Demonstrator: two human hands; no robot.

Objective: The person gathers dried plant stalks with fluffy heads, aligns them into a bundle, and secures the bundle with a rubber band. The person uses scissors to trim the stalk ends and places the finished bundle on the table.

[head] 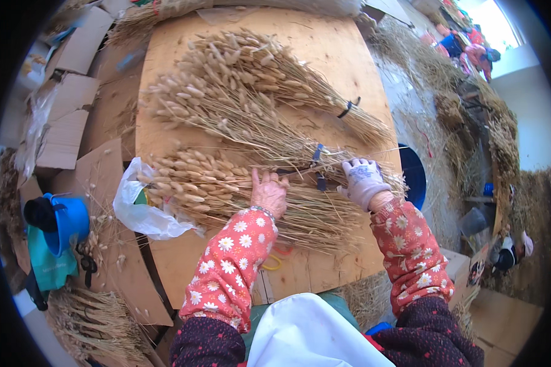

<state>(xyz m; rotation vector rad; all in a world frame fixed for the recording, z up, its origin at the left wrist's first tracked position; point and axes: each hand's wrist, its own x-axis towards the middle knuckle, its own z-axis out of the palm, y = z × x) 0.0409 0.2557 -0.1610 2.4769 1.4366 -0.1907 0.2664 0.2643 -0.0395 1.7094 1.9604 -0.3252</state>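
Three sheaves of dried bunny-tail grass lie on a plywood table. My bare left hand (269, 192) rests, fingers spread, on the stems of the nearest sheaf (197, 179), just right of its fluffy heads. My right hand (363, 181), in a pale work glove, is at the stem ends of the middle sheaf (238, 114), beside its dark tie (317, 156); its fingertips are bent over the stems, and whether they grip is unclear. The far sheaf (266, 69) is bound by a black tie (349, 108). A white plastic bag (142, 206) lies by the nearest heads.
The plywood table (321, 36) has yellow and red bands near its front edge. A dark blue tub (414, 176) stands at its right. Left are a blue bucket (69, 225), cardboard sheets (105, 220) and more bundled stems (96, 321). People (480, 57) are at the far right.
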